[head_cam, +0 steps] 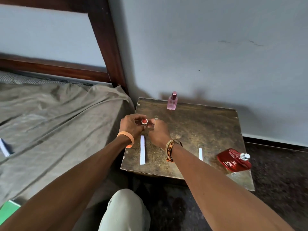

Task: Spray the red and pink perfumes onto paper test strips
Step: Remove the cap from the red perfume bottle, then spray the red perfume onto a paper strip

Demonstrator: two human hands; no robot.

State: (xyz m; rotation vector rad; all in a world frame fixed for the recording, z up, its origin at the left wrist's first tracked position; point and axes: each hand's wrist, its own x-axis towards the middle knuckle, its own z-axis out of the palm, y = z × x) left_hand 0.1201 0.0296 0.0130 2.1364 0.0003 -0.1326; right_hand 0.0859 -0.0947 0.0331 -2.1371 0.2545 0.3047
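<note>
Both hands meet over the middle of the worktop (pixel 200 127). The left hand (pixel 131 126) has its fingers curled round a small round red cap (pixel 144 121), and the right hand (pixel 158 131) pinches the same piece from the other side. I take it for the red bottle's cap, though it is small from here.

The worry is the red perfume (pixel 231 160). It lies on its side at the right edge of the worktop, well apart from the hands, with its pale spray nozzle (pixel 245 156) bare and pointing outward. A nudge from the right forearm could tip it to the floor, and lying flat it might leak. That forearm also passes just beside the right test strip (pixel 200 154) and could sweep the light paper away. The cap, shared between two sets of fingers, could slip and roll.

By my count there are two perfumes: the red one lying, and the pink perfume (pixel 172 101) upright at the back, capped. There are two strips, the left test strip (pixel 142 150) lying near the left wrist, and one loose cap.
</note>
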